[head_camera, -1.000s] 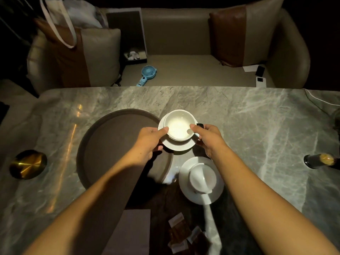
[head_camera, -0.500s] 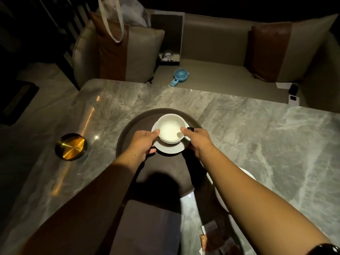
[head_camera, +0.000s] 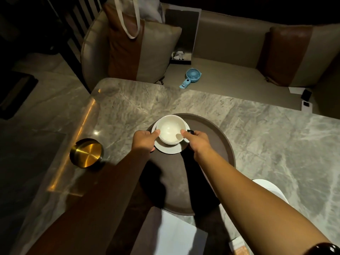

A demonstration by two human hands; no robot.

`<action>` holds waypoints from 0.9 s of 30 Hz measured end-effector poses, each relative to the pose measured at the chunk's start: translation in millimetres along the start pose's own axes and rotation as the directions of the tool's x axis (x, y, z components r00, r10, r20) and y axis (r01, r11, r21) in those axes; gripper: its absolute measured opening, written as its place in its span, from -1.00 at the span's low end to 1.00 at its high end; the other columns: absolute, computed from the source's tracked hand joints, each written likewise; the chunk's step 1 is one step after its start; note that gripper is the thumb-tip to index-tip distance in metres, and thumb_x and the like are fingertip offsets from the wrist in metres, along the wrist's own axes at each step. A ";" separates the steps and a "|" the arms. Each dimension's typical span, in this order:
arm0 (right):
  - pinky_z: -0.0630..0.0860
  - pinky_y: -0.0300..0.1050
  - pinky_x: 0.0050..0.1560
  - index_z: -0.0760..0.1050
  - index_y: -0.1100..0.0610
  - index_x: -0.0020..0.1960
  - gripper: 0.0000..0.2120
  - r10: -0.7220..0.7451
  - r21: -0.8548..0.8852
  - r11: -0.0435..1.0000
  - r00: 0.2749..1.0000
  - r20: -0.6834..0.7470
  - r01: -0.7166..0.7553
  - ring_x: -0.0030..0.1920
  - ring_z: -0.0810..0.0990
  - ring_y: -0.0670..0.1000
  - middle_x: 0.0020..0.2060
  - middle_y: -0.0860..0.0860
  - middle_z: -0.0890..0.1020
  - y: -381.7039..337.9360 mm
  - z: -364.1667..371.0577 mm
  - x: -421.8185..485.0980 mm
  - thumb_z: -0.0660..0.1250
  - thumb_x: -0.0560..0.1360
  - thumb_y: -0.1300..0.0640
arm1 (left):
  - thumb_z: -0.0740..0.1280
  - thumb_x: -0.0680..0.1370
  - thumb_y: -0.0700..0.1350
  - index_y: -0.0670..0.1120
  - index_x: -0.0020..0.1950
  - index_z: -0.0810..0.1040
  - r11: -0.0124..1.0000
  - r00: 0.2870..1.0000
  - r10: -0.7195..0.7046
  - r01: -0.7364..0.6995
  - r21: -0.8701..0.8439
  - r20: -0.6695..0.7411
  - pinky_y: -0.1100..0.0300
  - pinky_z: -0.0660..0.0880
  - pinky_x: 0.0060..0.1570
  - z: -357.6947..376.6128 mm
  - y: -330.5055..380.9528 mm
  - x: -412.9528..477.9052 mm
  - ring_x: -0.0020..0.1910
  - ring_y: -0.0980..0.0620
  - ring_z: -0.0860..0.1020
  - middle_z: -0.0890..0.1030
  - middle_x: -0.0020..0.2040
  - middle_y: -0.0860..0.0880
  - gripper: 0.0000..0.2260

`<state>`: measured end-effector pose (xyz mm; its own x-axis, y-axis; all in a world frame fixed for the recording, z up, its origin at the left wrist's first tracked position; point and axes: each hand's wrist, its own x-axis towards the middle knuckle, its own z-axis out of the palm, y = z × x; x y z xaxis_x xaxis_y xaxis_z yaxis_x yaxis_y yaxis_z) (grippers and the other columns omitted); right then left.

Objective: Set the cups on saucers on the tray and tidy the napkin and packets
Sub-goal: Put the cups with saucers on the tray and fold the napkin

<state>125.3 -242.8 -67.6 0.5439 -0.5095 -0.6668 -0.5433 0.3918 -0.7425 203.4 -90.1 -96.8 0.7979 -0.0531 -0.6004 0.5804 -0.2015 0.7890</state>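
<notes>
An upright white cup [head_camera: 170, 128] sits on a white saucer [head_camera: 170, 149] at the far left part of the round dark tray [head_camera: 219, 144]. My left hand [head_camera: 144, 139] grips the saucer's left rim, thumb against the cup. My right hand [head_camera: 196, 139] holds the right rim beside the cup's dark handle. A second white saucer [head_camera: 270, 189] lies off the tray at the right, mostly hidden behind my right forearm. A folded napkin [head_camera: 174, 234] lies at the near edge. A packet [head_camera: 239, 245] shows at the bottom right.
A brass dish [head_camera: 86, 153] stands on the marble table [head_camera: 276, 144] left of the tray. Beyond the table is a sofa with cushions, a blue hand fan [head_camera: 191, 76], a bag and phones [head_camera: 306, 99].
Both hands have carried the cup and saucer leftward from the tray's right edge to its far left part. The view has swung left, so the second saucer now sits at the right.
</notes>
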 end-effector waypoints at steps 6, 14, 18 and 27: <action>0.59 0.26 0.16 0.59 0.19 -0.10 -0.83 -0.006 -0.020 1.000 1.000 -0.022 0.006 0.09 0.67 0.29 0.01 0.27 0.69 2.2 3.8 6.0 0.52 0.45 0.12 | 0.52 0.41 0.01 -0.13 -0.24 0.43 0.997 0.997 0.075 -0.074 0.037 -0.031 0.06 0.29 -0.28 0.0 -3.7 3.5 -0.31 -0.07 0.33 0.37 -0.31 -0.13 -0.68; 0.60 0.20 0.15 0.61 0.21 -0.10 -0.80 -0.048 -0.072 0.996 0.999 0.004 0.049 -0.07 0.66 0.19 -0.10 0.20 0.69 8.0 0.5 9.7 0.51 0.46 0.07 | 0.45 0.43 0.12 -0.19 -0.24 0.52 0.979 0.987 0.162 -0.164 0.123 0.021 0.05 0.43 -0.22 -5.4 -9.0 1.6 -0.29 -0.04 0.39 0.37 -0.33 -0.12 -0.63; 0.59 0.17 0.16 0.61 0.20 -0.09 -0.81 -0.058 -0.065 0.996 0.998 0.010 0.059 -0.09 0.64 0.15 -0.10 0.19 0.68 9.1 1.0 9.1 0.50 0.46 0.08 | 0.46 0.49 0.05 -0.27 -0.13 0.58 0.988 0.990 0.129 -0.133 0.082 0.054 0.03 0.44 -0.26 -10.2 -10.3 3.4 -0.27 -0.06 0.42 0.43 -0.28 -0.11 -0.64; 0.61 0.19 0.15 0.60 0.18 -0.09 -0.82 -0.026 -0.076 0.997 1.000 0.011 0.026 -0.08 0.65 0.14 -0.10 0.17 0.67 11.5 -0.3 11.4 0.48 0.49 0.07 | 0.46 0.49 0.08 -0.15 -0.21 0.50 0.982 0.991 0.123 -0.129 0.141 0.047 0.06 0.42 -0.31 -8.8 -6.0 1.7 -0.33 -0.06 0.41 0.41 -0.31 -0.13 -0.69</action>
<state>125.0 -244.3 -83.8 0.5646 -0.5109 -0.6482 -0.5758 0.3188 -0.7529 202.7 -80.4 -101.4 0.8547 -0.1238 -0.5041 0.4439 -0.3290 0.8335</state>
